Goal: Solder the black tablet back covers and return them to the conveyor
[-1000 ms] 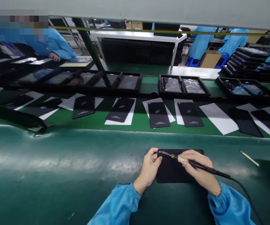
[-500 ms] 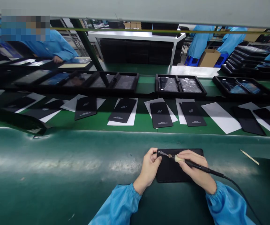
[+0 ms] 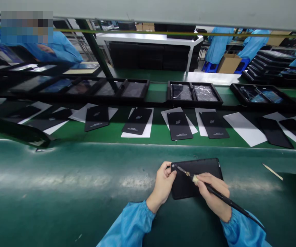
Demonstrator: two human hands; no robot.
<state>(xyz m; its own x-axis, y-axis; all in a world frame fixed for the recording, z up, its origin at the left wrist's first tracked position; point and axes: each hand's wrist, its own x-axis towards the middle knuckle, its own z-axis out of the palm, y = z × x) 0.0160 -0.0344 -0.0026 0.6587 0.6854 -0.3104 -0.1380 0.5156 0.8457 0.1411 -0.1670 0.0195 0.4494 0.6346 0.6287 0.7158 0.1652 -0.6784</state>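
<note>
Well left of the left grip, a co-worker's blue sleeve (image 3: pixel 60 51) reaches over a row of black trays (image 3: pixel 112 97) holding dark, glassy panels. Nearer, on a green belt (image 3: pixel 155 133), black back panels (image 3: pixel 138 120) lie on white sheets (image 3: pixel 148 120), each printed with a small pale logo and a line of fine print too small to read.

The left hand (image 3: pixel 162 183) clenches the left edge of a black rectangular panel (image 3: pixel 204 166), which lies flat on the dark green table (image 3: pixel 60 192), its thin rim catching the light. Just right of that grip, the right hand (image 3: pixel 213 193) clasps a slim black soldering iron (image 3: pixel 230 202) like a pen. Its cream collar and brass neck narrow to a fine tip at the panel's upper left corner, beside the left fingers (image 3: pixel 170 168).

Well right of the right grip, a thin pale wooden stick (image 3: pixel 272 171) lies on the glossy table. Far beyond it, a cardboard box (image 3: pixel 229 63) stands near a blue stool (image 3: pixel 242 65), with stacked black trays (image 3: pixel 268 61) further right.
</note>
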